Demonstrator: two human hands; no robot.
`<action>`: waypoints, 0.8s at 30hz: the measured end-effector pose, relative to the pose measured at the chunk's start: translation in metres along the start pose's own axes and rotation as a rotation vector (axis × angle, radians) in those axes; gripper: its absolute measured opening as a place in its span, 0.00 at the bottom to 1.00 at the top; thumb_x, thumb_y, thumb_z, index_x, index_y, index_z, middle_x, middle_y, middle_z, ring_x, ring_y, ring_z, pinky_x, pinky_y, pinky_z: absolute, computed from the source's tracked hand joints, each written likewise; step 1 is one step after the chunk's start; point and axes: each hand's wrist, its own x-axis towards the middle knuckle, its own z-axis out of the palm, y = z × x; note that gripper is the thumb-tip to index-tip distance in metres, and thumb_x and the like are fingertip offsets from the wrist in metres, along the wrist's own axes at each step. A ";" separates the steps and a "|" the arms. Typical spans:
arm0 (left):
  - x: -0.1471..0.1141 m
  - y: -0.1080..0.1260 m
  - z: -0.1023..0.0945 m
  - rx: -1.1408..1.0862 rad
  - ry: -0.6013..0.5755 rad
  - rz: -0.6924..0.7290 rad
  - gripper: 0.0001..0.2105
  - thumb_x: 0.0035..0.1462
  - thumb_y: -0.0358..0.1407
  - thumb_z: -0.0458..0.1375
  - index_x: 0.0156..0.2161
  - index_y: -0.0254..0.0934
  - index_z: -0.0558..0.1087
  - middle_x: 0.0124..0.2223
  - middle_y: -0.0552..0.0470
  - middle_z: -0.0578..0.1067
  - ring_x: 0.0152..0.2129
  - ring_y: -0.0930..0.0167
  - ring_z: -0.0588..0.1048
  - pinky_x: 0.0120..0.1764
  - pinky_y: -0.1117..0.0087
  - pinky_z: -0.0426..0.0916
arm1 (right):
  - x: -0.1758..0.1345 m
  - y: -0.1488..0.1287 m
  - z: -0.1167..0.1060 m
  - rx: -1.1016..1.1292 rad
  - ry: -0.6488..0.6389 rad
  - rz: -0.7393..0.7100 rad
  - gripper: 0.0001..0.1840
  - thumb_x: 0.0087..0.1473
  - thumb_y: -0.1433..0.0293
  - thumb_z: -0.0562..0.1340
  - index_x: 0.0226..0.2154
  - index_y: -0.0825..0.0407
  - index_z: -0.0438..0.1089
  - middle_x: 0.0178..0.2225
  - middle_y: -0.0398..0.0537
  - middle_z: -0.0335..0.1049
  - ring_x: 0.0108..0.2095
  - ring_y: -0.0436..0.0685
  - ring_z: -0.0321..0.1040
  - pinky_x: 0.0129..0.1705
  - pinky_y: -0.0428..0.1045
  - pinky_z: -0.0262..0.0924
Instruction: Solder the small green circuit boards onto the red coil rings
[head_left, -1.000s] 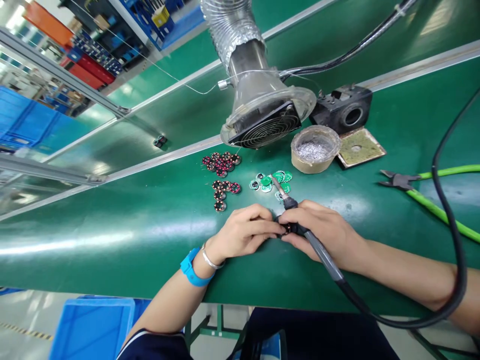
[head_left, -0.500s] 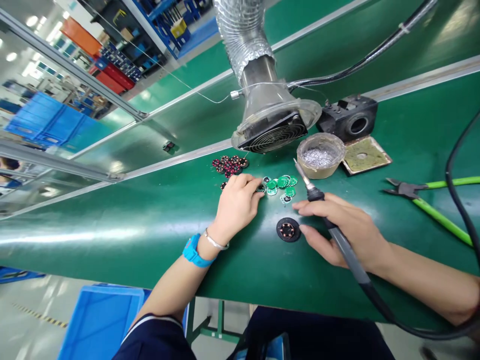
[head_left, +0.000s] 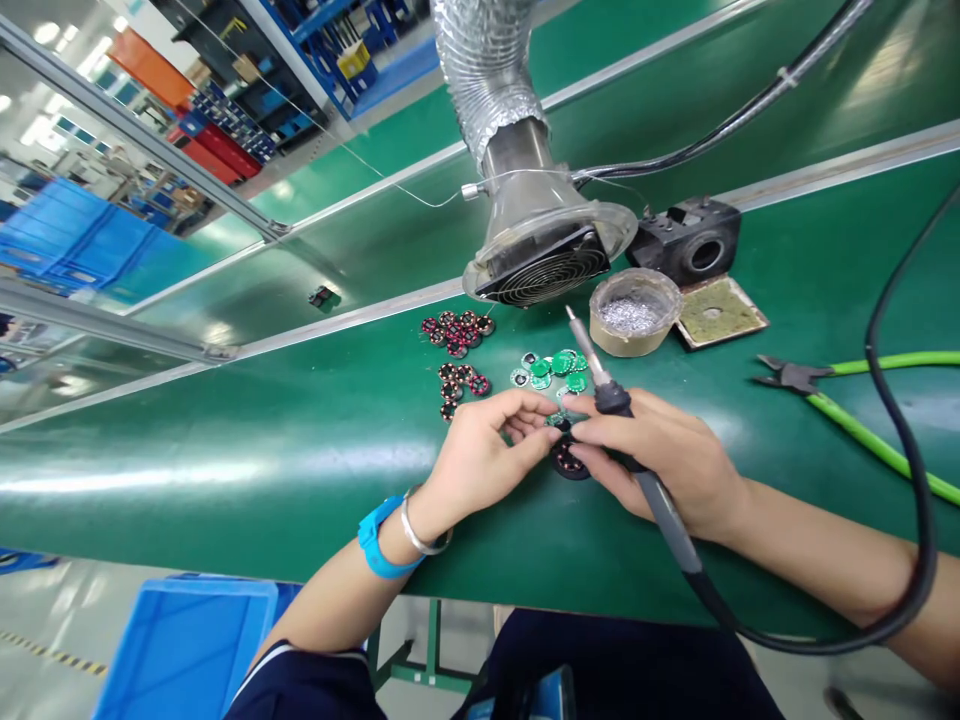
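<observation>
My left hand [head_left: 486, 452] pinches a small round green circuit board [head_left: 556, 419] above the table. Below it lies a black disc with a ring of copper coils [head_left: 571, 464], partly covered by fingers. A soldering iron [head_left: 666, 512] rests in the grip of my right hand [head_left: 686, 460], its tip pointing up and away. The thumb and index finger of that hand meet the board's right side. Just beyond the hands is a loose group of green circuit boards [head_left: 562, 363]. Coil rings [head_left: 459, 380] lie left of them.
A fume extractor hood [head_left: 551, 255] hangs over the back of the bench. A tub of metal shavings [head_left: 634, 335], a sponge tray [head_left: 720, 312] and a black iron holder [head_left: 694, 243] stand behind right. Green-handled cutters [head_left: 802, 376] and the iron's cable lie at right.
My left hand has moved right and nearer from the pile, bringing a circuit board over the black coil disc. My right hand has shifted slightly left to meet it.
</observation>
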 end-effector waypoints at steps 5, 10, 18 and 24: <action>0.000 0.002 0.005 -0.338 -0.102 -0.173 0.16 0.53 0.33 0.64 0.46 0.33 0.69 0.31 0.52 0.77 0.23 0.76 0.74 0.27 0.77 0.69 | -0.004 -0.001 -0.006 0.012 -0.076 -0.012 0.16 0.58 0.78 0.58 0.48 0.45 0.65 0.43 0.46 0.75 0.44 0.55 0.73 0.46 0.53 0.70; -0.006 -0.019 -0.002 -0.038 -0.102 -0.005 0.09 0.57 0.30 0.60 0.44 0.35 0.73 0.35 0.51 0.77 0.26 0.77 0.73 0.30 0.77 0.68 | -0.009 0.005 -0.013 0.026 -0.064 0.159 0.15 0.55 0.74 0.64 0.46 0.48 0.65 0.42 0.48 0.76 0.40 0.55 0.75 0.42 0.51 0.71; -0.010 -0.035 -0.004 -0.034 -0.213 0.263 0.05 0.61 0.33 0.59 0.36 0.34 0.75 0.33 0.50 0.75 0.28 0.75 0.72 0.31 0.75 0.67 | -0.008 0.005 0.000 0.138 -0.261 0.110 0.15 0.57 0.75 0.62 0.47 0.49 0.64 0.41 0.48 0.75 0.37 0.53 0.73 0.39 0.49 0.69; -0.009 -0.036 -0.006 -0.066 -0.238 0.165 0.03 0.59 0.32 0.60 0.36 0.34 0.75 0.33 0.51 0.75 0.27 0.75 0.72 0.30 0.76 0.68 | -0.004 0.005 -0.005 0.049 -0.343 -0.015 0.18 0.58 0.77 0.59 0.50 0.47 0.64 0.43 0.49 0.74 0.40 0.55 0.70 0.42 0.52 0.65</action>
